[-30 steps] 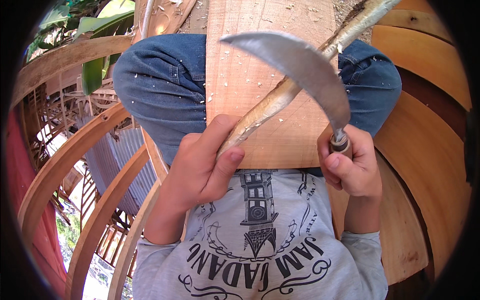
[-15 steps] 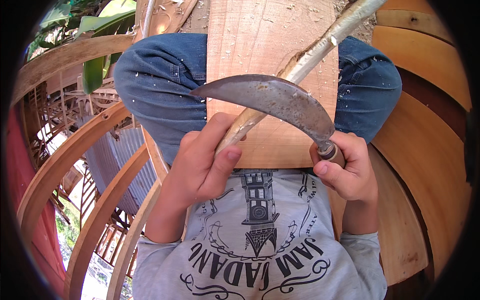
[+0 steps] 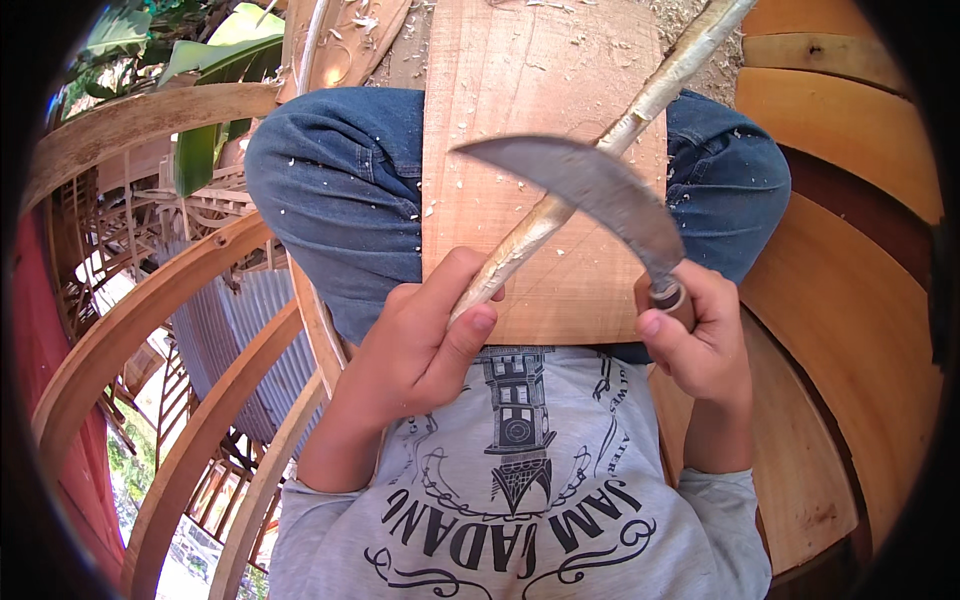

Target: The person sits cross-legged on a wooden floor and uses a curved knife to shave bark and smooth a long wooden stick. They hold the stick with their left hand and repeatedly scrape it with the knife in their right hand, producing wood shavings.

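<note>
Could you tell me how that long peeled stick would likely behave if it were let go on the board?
The stick looks round and thin, so it would probably roll off the flat board. It seems stiff and light, held straight by the left hand alone.

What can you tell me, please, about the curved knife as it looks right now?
The curved knife has a broad, sickle-shaped blade of dull grey metal, its tip pointing to the person's left. It lies across the pale, peeled stick, over the wooden board on the lap. The right hand grips its short handle, where a metal ring shows; the left hand holds the stick's near end.
</note>
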`<action>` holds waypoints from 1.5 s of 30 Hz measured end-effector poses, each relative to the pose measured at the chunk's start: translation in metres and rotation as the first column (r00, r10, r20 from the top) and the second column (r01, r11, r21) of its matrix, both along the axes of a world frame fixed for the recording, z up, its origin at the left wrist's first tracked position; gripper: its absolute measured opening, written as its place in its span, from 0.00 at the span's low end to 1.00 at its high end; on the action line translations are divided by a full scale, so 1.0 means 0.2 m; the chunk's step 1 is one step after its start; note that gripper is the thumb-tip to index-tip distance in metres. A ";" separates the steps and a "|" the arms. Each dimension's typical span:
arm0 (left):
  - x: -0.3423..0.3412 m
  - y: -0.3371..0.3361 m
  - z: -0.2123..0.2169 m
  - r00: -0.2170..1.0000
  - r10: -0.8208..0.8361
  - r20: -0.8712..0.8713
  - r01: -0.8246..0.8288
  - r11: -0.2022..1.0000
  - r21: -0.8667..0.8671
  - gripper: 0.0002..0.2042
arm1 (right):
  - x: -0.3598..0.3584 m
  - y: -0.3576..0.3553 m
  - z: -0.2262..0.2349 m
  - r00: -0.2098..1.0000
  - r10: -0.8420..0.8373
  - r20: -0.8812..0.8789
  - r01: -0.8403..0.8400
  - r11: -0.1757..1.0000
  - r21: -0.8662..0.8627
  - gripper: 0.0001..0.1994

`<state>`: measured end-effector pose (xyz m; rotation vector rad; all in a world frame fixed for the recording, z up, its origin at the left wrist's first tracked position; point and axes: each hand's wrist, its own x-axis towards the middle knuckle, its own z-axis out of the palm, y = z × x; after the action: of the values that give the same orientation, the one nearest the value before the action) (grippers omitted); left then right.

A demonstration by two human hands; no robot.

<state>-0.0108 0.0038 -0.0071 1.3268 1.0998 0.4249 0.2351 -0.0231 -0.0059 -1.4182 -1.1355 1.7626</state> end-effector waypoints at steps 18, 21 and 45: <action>0.03 -0.03 0.05 0.994 0.100 0.034 -0.096 0.992 -0.085 0.17 | -0.08 -0.02 -0.06 0.792 -0.466 0.395 0.237 0.831 0.503 0.08; -0.01 -0.02 0.04 0.999 0.030 -0.030 -0.031 0.999 -0.030 0.11 | -0.01 -0.04 -0.04 0.900 -0.378 0.219 0.345 0.922 0.173 0.07; 0.05 0.02 0.09 1.000 0.012 0.007 -0.012 0.998 0.067 0.12 | 0.01 -0.03 -0.06 0.935 -0.354 0.017 0.352 0.934 0.062 0.14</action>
<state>-0.0013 0.0073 0.0101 1.3772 1.0967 0.4779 0.2367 -0.0291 -0.0170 -1.5084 -0.8714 1.4491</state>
